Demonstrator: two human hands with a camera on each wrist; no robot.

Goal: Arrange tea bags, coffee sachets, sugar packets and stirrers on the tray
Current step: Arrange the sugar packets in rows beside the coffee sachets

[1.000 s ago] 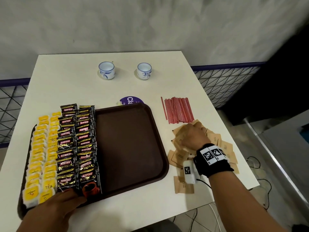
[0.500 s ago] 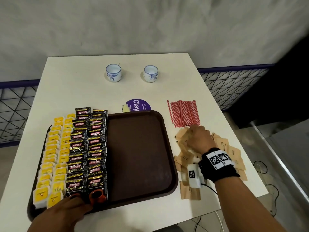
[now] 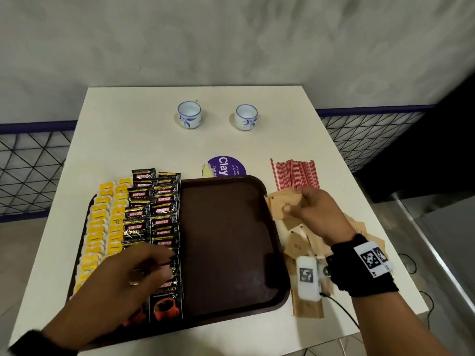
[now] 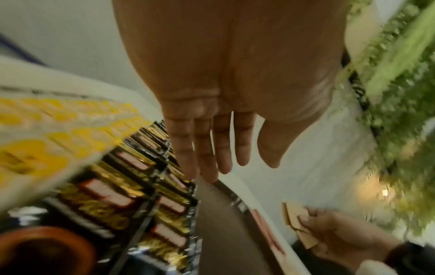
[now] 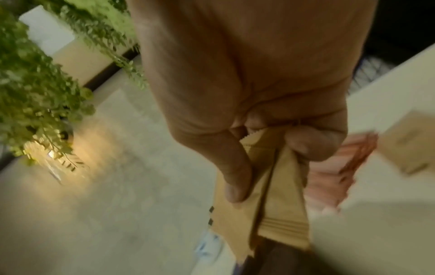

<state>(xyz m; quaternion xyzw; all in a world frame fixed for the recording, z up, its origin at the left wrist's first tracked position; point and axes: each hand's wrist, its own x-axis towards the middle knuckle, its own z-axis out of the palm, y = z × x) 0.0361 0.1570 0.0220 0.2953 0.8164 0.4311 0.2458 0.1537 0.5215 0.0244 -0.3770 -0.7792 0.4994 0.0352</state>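
Note:
A brown tray (image 3: 226, 240) lies on the white table. Its left part holds rows of yellow tea bags (image 3: 102, 227) and black coffee sachets (image 3: 159, 209); the right half is bare. My left hand (image 3: 154, 263) hovers over the near coffee sachets (image 4: 141, 186) with straight fingers (image 4: 212, 148), holding nothing. My right hand (image 3: 295, 206) pinches a small stack of brown sugar packets (image 3: 282, 204) just above the tray's right rim; thumb and fingers grip the stack (image 5: 270, 204). More sugar packets (image 3: 298, 245) lie loose right of the tray. Red stirrers (image 3: 295, 173) lie behind them.
Two small blue-and-white cups (image 3: 189, 114) (image 3: 246, 116) stand at the back of the table. A purple round sticker (image 3: 227, 167) peeks out behind the tray. The table's right edge (image 3: 380, 227) runs close to the sugar pile, with a mesh railing beyond.
My right hand has lifted a stack of sugar packets off the pile and brought it to the tray's right rim. My left hand moved from the tray's front corner up over the coffee sachets.

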